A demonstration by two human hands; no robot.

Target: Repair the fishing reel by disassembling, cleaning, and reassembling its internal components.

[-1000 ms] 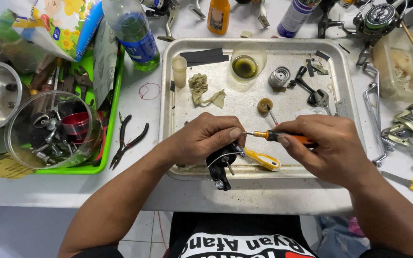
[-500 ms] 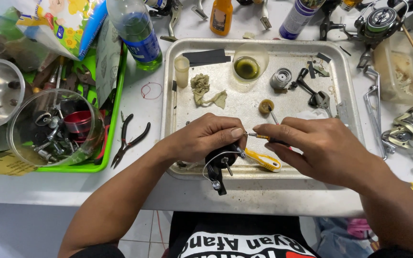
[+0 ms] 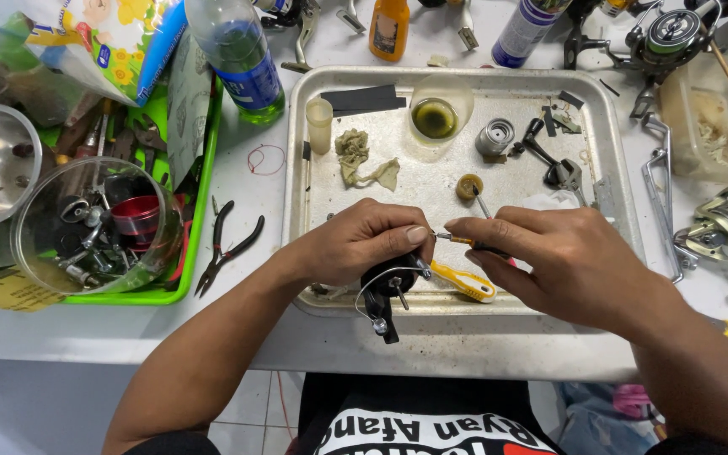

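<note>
Cluttered white workbench: over one metal tray [image 3: 617, 152], your left hand [image 3: 355, 244] grips a black reel part [image 3: 385, 291] at the tray's near edge, while your right hand [image 3: 566, 257] pinches one orange screwdriver [image 3: 465, 242] against it. One yellow-handled tool [image 3: 465, 282] lies beneath; one pair of pliers [image 3: 227, 244] sits left of the tray.

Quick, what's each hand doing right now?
Left hand: closed on a black reel part.
Right hand: closed on an orange-handled screwdriver.
</note>
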